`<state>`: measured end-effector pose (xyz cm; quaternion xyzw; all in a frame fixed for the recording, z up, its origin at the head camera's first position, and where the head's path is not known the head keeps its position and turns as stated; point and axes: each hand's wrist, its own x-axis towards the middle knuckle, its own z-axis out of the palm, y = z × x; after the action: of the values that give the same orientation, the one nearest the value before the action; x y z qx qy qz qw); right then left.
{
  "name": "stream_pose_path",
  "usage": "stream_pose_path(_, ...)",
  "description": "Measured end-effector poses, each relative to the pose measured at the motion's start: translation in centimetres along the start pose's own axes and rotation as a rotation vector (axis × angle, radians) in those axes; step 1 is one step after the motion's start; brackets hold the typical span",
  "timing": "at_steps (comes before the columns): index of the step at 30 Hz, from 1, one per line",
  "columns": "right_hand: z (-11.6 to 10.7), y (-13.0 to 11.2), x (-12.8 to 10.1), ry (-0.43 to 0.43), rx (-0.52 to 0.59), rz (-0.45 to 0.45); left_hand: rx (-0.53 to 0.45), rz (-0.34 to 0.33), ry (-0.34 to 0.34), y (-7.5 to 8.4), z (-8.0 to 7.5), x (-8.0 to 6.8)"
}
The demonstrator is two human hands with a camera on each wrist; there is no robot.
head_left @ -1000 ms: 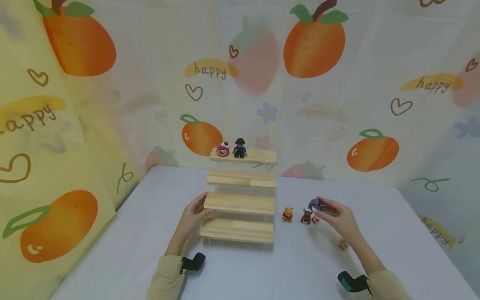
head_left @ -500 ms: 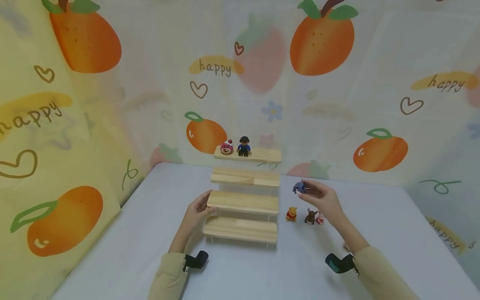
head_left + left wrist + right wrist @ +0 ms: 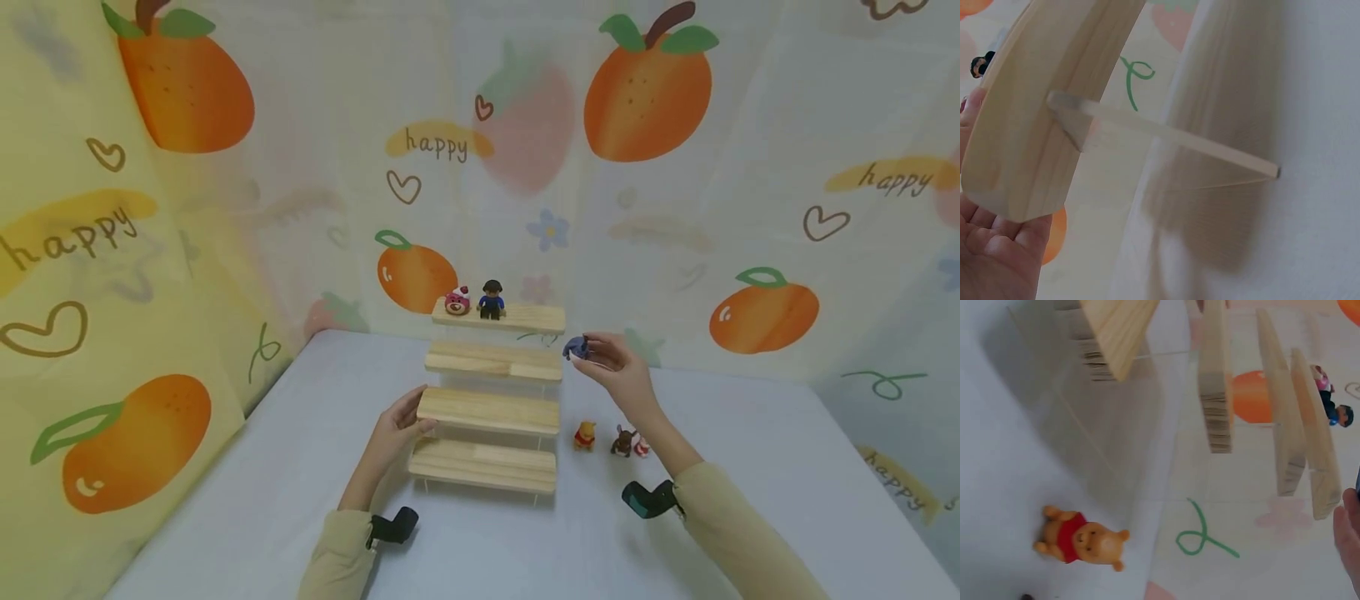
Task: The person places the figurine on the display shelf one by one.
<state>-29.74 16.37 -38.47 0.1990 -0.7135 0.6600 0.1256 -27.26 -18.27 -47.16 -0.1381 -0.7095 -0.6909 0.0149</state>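
So far two figures are up on the top step of the wooden stand (image 3: 487, 408): a pink bear (image 3: 457, 302) and a little guy in blue (image 3: 491, 299), side by side at the left end. The three lower steps have nothing on them.

Left hand (image 3: 395, 430) is steadying the stand, palm against the left end of the second step from the bottom, fingers pretty much straight, thumb hooked onto the edge. The wrist view shows the board's end sitting right in the palm.

Right of the stand, three figures are left on the table (image 3: 720, 467): a yellow bear (image 3: 584, 435), then a brown one (image 3: 621, 442) with a pink one (image 3: 641, 445) touching it.

Right hand (image 3: 617, 371) is up in the air just off the right end of the upper steps, about level with the second one down, pinching a small blue figure (image 3: 576, 347) between thumb and fingertips. It isn't on a step yet, so I'd say two placed, one in hand, three to go.
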Motion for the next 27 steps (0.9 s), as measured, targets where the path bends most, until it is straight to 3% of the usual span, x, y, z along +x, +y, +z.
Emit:
stream_pose_path(5, 1.0, -1.8, 1.2, 0.002, -0.091, 0.022, -0.003, 0.006, 0.004, -0.4, -0.2, 0.0)
stream_pose_path(13, 3.0, -4.8, 2.5, 0.037, -0.265, -0.082, -0.01, -0.011, -0.002, -0.2, -0.1, 0.0)
stream_pose_path(16, 3.2, -4.2, 3.2, 0.054, -0.316, -0.102, -0.024, -0.014, -0.014, 0.0, 0.0, 0.1)
stream_pose_path(22, 3.5, -1.2, 5.0, 0.054, -0.324, -0.059, -0.022, -0.02, -0.016, -0.1, -0.2, 0.2)
stream_pose_path(27, 4.2, -0.5, 5.7, 0.059, -0.344, -0.063, -0.011, -0.002, -0.015, -0.2, -0.3, 0.0)
